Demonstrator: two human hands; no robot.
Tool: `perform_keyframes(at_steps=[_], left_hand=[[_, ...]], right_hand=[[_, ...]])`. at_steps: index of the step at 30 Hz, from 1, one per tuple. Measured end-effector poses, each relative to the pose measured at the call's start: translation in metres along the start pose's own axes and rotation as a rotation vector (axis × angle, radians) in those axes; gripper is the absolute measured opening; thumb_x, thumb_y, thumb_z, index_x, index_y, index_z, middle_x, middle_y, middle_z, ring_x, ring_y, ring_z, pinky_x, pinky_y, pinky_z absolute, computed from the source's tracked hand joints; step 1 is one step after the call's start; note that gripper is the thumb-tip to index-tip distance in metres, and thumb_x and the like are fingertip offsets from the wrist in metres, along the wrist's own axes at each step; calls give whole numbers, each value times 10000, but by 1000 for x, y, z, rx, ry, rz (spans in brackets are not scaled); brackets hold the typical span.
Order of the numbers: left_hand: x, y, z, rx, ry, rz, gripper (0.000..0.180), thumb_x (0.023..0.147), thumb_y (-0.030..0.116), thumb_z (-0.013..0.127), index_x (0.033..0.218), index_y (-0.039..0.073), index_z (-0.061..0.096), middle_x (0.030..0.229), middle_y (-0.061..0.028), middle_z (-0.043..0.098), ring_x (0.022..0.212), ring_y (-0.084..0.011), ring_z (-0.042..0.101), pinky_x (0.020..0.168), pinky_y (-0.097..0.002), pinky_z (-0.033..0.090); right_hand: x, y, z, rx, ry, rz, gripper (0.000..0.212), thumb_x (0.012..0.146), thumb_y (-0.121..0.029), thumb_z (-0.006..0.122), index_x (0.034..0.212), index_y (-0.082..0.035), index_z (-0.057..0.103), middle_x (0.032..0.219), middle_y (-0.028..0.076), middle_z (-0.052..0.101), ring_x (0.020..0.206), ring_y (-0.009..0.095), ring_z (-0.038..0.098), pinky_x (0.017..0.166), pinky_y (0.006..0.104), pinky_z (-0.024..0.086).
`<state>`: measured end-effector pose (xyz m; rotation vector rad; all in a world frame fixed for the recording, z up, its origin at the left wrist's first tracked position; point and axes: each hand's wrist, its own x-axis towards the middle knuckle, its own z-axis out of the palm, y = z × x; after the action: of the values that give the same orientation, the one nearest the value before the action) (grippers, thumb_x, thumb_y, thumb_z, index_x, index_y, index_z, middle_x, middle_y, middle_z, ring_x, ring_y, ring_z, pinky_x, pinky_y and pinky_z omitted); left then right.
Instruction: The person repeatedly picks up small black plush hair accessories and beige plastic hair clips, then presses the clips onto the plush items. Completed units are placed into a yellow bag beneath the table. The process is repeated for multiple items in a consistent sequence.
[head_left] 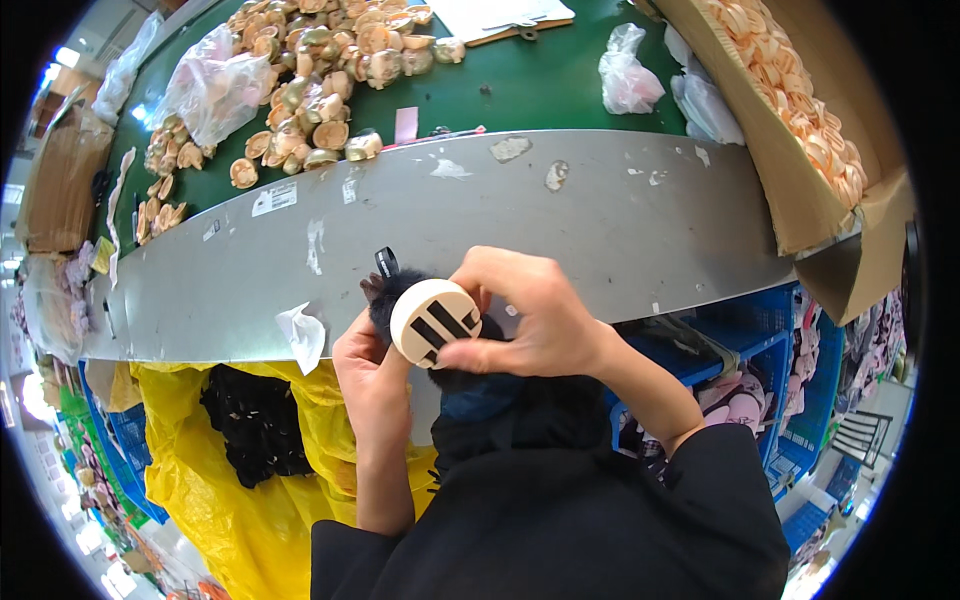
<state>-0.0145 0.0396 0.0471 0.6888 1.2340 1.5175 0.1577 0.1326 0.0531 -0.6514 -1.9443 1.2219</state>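
Left hand (372,365): closed from below around a black fluffy piece (385,300), the fingers curled under it; the palm side is hidden, so the exact grip cannot be told.
Right hand (525,315): curled over from the right, the thumb and fingertips pinched on the rim of a round cream disc (434,321) — closed on it, not flat.
Round cream disc: held between both hands just above the near edge of the table (600,220), its face with three dark bars turned up toward the camera; it is pressed against the black fluffy piece.
Handling, disc: judged light and stiff, with a smooth face that may slip — best taken by the rim, as it is held now, not by the flat face.
Handling, fluff: judged soft and yielding, easily crushed or shed; it is better cupped from beneath than squeezed.
Yellow bag (190,420): hung below the table edge at the left, dark pieces (250,420) lying in it.
Blue crates (770,350): set low at the right.
Tan round pieces (310,90): heaped on the green surface beyond the grey strip, well apart from the hands.
Cardboard box (800,190): at the far right, filled with pale round pieces (790,70).
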Motion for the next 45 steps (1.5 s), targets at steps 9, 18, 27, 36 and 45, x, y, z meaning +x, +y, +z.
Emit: perform_keyframes(at_steps=[9,18,27,36,45], left_hand=[[-7,-10,-5,-472,-171,-95,379,942,156,684,1244,-60,610,1176,-147,701,1079,-227,678,978,-349,518],[-7,-17,5,250,-2,419,198,1025,128,595,1152,-23,618,1123,-65,647,1015,-133,610,910,-269,472],[12,-13,3,872,47,840,134,869,26,692,853,-15,565,852,-158,561,751,-354,504,652,-390,418],[2,-22,-2,580,-18,547,172,882,36,703,842,2,539,775,-91,487,677,-232,461,603,-316,384],[-4,-21,1,721,24,561,162,902,67,695,852,16,550,755,-70,467,660,-197,448,592,-314,360]], right_hand=[[-12,-17,9,-1,131,-58,291,777,-147,846,753,-38,577,637,56,467,575,211,474,518,343,364],[-3,-12,34,-460,361,-258,284,698,-88,781,688,-64,498,624,74,453,525,246,467,493,343,362],[2,-7,43,-543,262,-121,247,683,-54,719,748,-47,480,654,99,499,594,303,539,545,394,424],[-5,1,7,-82,21,55,444,746,-204,859,1067,-25,611,1085,118,603,981,272,634,878,371,527],[-22,5,21,194,10,288,633,789,-242,881,1252,19,537,1107,143,649,1036,235,673,945,349,519]])
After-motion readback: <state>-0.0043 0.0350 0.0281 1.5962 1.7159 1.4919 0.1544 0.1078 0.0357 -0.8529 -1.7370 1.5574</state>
